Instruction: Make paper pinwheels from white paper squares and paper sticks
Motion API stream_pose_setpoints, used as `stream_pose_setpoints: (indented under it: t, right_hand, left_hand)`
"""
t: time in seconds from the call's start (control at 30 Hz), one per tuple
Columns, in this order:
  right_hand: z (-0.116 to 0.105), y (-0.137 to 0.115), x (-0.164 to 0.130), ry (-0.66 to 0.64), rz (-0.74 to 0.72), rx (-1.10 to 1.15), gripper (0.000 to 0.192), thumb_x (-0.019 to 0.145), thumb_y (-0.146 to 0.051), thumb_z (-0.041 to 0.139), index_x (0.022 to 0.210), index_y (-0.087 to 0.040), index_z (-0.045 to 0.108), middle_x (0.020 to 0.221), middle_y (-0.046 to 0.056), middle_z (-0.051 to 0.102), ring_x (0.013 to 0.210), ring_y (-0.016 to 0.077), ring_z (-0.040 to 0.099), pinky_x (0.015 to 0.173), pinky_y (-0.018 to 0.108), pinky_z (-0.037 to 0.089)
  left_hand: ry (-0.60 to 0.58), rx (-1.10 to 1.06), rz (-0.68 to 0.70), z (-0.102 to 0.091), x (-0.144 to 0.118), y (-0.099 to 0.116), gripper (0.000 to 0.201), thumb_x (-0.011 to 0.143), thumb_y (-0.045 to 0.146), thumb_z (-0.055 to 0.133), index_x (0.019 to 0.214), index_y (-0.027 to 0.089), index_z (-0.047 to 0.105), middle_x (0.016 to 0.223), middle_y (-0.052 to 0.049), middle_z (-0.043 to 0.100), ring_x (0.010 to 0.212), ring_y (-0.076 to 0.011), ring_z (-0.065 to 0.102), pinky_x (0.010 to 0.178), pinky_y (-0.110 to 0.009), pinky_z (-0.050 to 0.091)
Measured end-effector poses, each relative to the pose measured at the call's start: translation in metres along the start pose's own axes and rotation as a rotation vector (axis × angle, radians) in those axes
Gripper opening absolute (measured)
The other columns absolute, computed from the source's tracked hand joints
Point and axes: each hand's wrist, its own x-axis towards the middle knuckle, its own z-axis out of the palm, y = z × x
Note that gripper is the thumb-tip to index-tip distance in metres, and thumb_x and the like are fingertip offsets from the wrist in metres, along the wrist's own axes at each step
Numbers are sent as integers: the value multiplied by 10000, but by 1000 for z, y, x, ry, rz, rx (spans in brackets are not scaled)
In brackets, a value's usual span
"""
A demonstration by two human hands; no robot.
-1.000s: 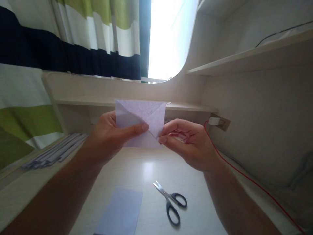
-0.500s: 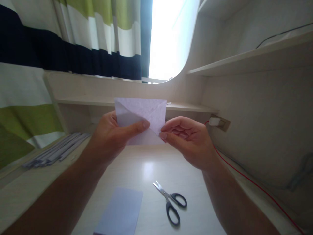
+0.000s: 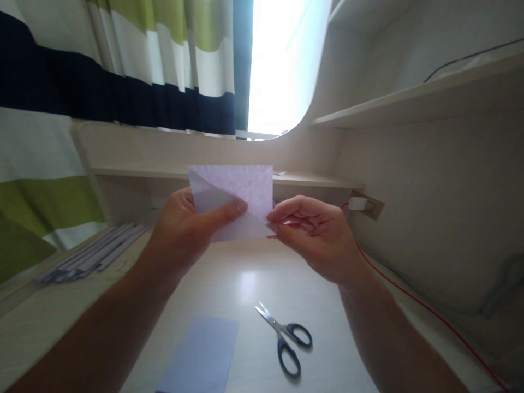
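Observation:
A folded sheet of pale paper (image 3: 233, 183), marked by a diagonal fold edge, is held up above the desk between both hands. My left hand (image 3: 184, 218) grips its left side, with the thumb flat across the front and the other fingers hidden behind. At the lower right corner, my right hand (image 3: 315, 232) pinches the paper between thumb and forefinger. Scissors (image 3: 276, 326) with black handles lie slightly open on the desk below. Left of them rests another pale sheet of paper (image 3: 202, 349).
Several folded paper strips (image 3: 94, 254) lie at the left of the desk (image 3: 245, 273). A low shelf (image 3: 319, 179) runs along the back. On the right wall a white plug (image 3: 357, 203) sits in a socket, and a red cable (image 3: 413, 301) trails down from it.
The paper has shifted slightly left. Its lower right corner is now lifted between my right thumb and forefinger, and the right-hand crease no longer shows.

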Motion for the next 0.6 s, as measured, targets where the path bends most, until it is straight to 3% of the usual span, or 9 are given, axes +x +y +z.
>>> stream_pose_setpoints:
  t: [0.27,0.6]
  right_hand:
    - [1,1,2,-4,24,-47,60,854,-173,779,911,-192,774,862,23,771,773,142,715,720,265,589]
    - [0,3,2,-3,24,-32,96,796,-115,761,853,-192,769,825,12,768,738,134,705,691,258,589]
  left_hand:
    - [1,33,3,-2,1,-3,314,603,282,954,875,211,813,887,-47,825,766,-226,761,696,-295,628]
    - [15,3,-35,1,0,0,293,597,229,953,853,199,813,856,-30,821,724,-183,744,705,-269,620]
